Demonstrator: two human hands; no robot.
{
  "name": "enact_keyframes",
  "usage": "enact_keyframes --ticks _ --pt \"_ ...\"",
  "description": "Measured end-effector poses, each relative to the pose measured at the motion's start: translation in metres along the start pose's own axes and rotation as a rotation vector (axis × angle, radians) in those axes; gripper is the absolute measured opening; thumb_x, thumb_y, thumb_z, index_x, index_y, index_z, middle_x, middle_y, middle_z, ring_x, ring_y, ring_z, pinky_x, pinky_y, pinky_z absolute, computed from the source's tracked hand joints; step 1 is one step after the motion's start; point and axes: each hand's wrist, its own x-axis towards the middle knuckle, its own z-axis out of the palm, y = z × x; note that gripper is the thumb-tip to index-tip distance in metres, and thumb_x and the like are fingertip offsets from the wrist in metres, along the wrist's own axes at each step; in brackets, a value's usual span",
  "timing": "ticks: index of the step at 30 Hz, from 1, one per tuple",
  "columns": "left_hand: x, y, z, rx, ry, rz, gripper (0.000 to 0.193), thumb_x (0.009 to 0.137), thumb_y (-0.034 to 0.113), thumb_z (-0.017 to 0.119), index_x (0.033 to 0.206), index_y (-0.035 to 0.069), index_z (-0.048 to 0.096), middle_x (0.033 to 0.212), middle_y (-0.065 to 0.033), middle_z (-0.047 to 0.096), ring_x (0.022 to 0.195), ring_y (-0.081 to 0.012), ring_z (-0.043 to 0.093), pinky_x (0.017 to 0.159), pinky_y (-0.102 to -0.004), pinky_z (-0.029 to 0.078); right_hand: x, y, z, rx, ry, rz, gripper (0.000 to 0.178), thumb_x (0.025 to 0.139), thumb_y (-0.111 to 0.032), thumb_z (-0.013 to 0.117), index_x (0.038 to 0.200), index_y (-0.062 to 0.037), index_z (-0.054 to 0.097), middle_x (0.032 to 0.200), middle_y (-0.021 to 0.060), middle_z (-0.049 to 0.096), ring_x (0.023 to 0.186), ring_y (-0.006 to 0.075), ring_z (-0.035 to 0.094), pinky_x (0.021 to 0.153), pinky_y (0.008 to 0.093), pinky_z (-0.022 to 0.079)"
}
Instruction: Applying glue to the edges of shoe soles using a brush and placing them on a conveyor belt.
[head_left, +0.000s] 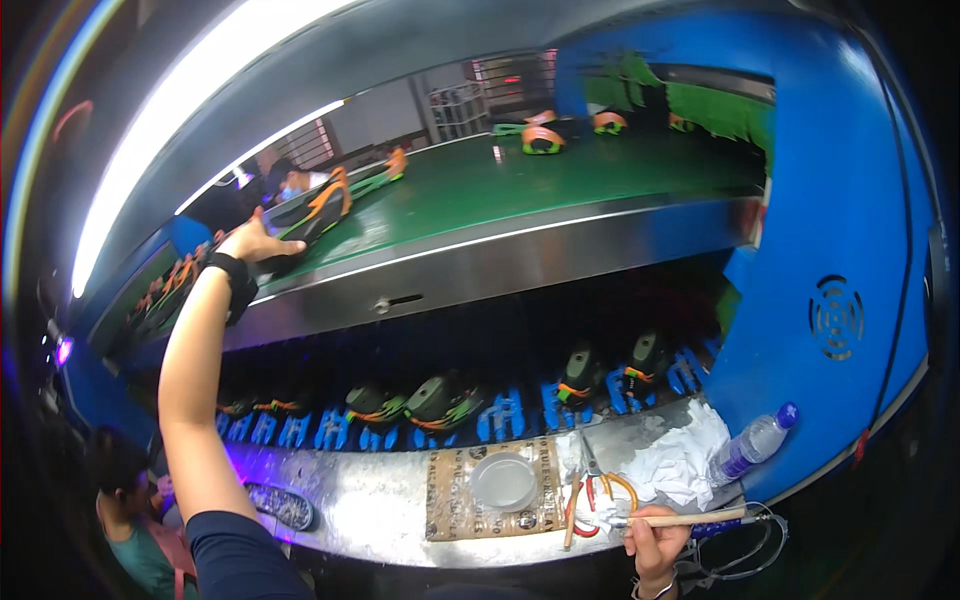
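Note:
My left hand (258, 240), a dark band on its wrist, is stretched out to the green conveyor belt at the upper left. Its thumb and fingers close on the near end of a dark shoe (325, 212) with orange and green trim. At the lower right my right hand (655, 545) pinches a brush (690, 518) by its pale wooden handle, the bristle end pointing left. Beside the bristles lie red- and orange-handled scissors (590, 480) and a wooden stick (571, 512). A clear bowl (503, 482) of whitish liquid sits on a brown printed sheet (450, 515).
More shoe parts ride the belt (450, 200). Below it, several dark shoes (440, 402) stand on blue holders (500, 415). Crumpled white paper (685, 455) and a bottle (755, 445) lie by the blue machine wall (850, 240). A person (125, 500) sits at lower left.

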Motion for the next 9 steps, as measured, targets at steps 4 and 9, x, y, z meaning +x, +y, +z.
enact_keyframes --ticks 4,9 --pt "-0.006 -0.034 0.021 -0.235 -0.095 0.066 0.081 0.054 0.039 0.075 0.116 -0.001 0.044 0.111 -0.0199 0.049 0.106 -0.0258 0.045 0.089 -0.0333 0.035 -0.009 -0.004 0.006 0.025 -0.001 -0.006 0.012 0.077 -0.005 0.052 0.084 0.0036 0.049 0.054 0.0061 0.047 0.037 0.0074 0.04 0.033 0.0183 0.031" --pt "0.004 -0.06 0.028 -0.456 0.118 0.153 0.075 0.058 0.04 0.072 0.109 -0.009 0.049 0.091 -0.0174 0.058 0.08 -0.0237 0.058 0.062 -0.0284 0.047 -0.02 -0.009 0.01 -0.05 -0.018 -0.025 0.015 0.079 -0.01 0.052 0.085 0.0031 0.048 0.054 0.0065 0.047 0.036 0.0073 0.039 0.033 0.0186 0.032"
